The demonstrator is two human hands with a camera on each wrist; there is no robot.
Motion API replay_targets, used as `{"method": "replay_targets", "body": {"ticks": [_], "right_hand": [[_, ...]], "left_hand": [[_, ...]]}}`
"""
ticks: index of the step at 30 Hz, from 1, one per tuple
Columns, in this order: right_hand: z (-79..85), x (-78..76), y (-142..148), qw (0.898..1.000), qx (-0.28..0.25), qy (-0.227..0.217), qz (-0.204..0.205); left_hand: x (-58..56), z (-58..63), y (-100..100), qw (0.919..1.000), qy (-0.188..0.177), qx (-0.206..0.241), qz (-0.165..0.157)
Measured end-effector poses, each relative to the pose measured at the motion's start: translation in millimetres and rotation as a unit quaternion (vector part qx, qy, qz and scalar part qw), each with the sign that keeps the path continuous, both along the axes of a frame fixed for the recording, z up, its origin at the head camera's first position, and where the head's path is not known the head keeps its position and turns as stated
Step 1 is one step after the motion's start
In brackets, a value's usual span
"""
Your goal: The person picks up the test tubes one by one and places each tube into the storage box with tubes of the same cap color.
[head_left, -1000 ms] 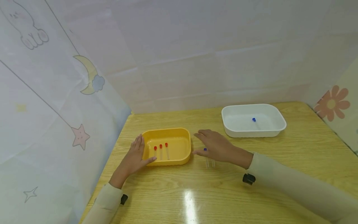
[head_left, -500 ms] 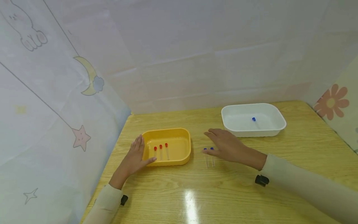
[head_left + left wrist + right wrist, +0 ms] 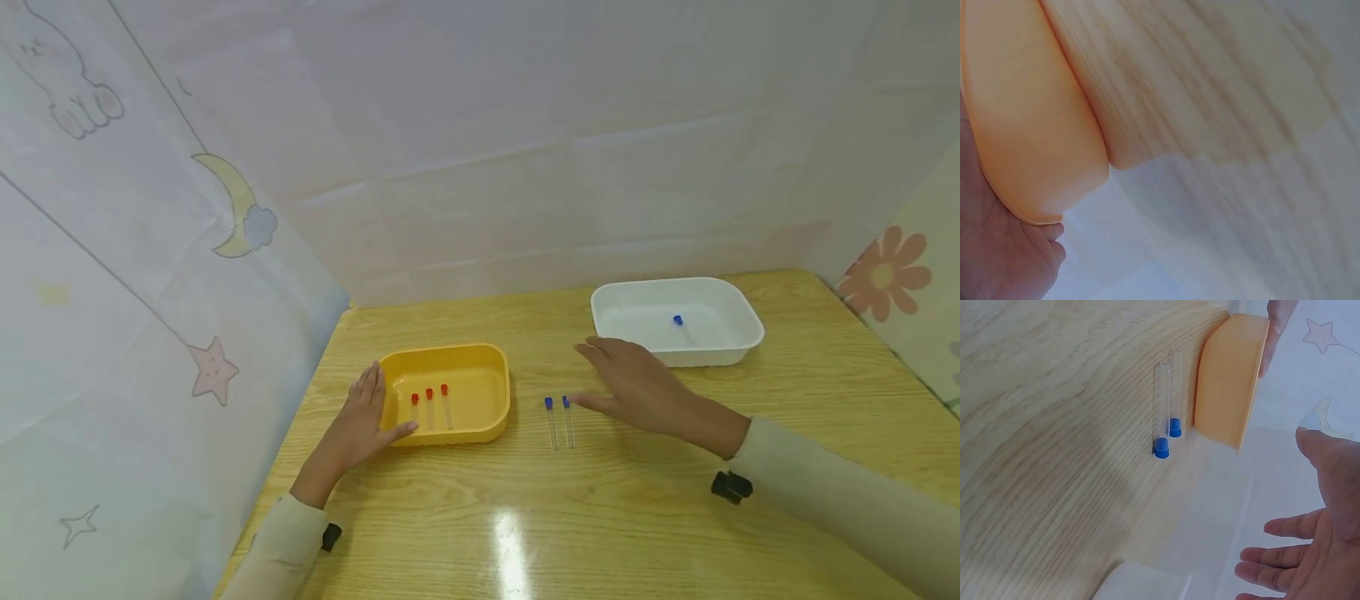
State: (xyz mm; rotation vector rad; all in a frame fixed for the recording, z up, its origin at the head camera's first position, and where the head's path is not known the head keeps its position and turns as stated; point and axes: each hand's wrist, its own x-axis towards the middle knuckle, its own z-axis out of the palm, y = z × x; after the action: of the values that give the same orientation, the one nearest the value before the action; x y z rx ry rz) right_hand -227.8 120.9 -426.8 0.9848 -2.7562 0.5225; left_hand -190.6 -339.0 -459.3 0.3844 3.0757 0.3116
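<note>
although the left hand (image 3: 360,421) lies along the left end of the yellow tray (image 3: 491,421), left of centre in the head view, i can't make out how its fingers meet the outer wall; its thumb rests at the near rim. the left wrist view shows only part of the palm and some fingertips, cut off at lower left. three red-capped tubes (image 3: 430,394) lie inside that tray, their clear bodies faint, the leftmost one's lower end lost near the thumb.

right of centre, the right hand (image 3: 637,387) hangs with fingers parted, gripping nothing, well apart from the left. its thumb tip looks close to two blue-capped tubes (image 3: 552,425) lying side by side on the table (image 3: 420,517), yet the right wrist view shows a gap between; there the hand is cut off at the right edge. from the head, it covers the near left corner of the white tray (image 3: 708,358). inside that, one blue cap (image 3: 678,320) stands out, its clear tube nearly vanishing against the white.
</note>
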Motion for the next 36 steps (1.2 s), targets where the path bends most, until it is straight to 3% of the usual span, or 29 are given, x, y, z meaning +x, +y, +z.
{"method": "replay_targets", "body": {"ticks": [10, 23, 36], "right_hand": [[3.3, 1.2, 18, 1.0, -0.002, 0.012, -0.013], [-6.7, 1.7, 42, 0.999, -0.007, 0.019, -0.041], [-8.8, -3.1, 68, 0.996, 0.021, 0.033, -0.08]], "left_hand": [[0.2, 2.9, 2, 0.9999, -0.003, 0.011, -0.001], [-0.3, 1.1, 0, 1.0, -0.003, 0.005, -0.004], [1.9, -0.8, -1, 1.0, -0.002, 0.008, -0.004]]}}
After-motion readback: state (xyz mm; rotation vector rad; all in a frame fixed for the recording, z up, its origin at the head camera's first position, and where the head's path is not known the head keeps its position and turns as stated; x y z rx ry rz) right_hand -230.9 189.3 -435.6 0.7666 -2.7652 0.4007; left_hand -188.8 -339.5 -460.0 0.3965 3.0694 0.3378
